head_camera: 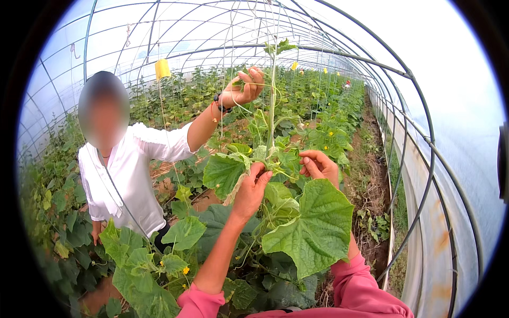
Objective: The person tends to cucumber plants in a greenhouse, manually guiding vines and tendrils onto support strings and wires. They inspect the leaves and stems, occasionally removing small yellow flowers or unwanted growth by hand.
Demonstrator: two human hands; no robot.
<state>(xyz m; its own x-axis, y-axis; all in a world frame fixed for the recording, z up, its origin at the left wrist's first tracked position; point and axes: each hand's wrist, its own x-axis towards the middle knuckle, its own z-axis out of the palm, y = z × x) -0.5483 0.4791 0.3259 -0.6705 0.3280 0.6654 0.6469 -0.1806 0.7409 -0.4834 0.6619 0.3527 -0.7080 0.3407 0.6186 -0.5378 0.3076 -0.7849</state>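
A cucumber vine stem (273, 119) rises along a pale string in front of me. Low on it, my left hand (250, 189) pinches the vine around a leaf node, thumb and fingers together. A broad leaf (224, 173) hangs just left of those fingers. To the right of the stem, my right hand (321, 166) is raised with curled fingers, close to thin tendrils; whether anything is between its fingertips is unclear. One large cucumber leaf (310, 226) hides most of my right forearm. A co-worker's hand (248, 85) is up beside the upper stem, fingers bent near a tendril.
At left stands a co-worker in a white shirt (139, 167) among the plants. A metal hoop pipe (427, 119) curves along the plastic greenhouse wall (461, 139) at right. Beside it runs a soil strip (370, 167). Yellow cards (162, 69) hang over rows of vines (191, 87).
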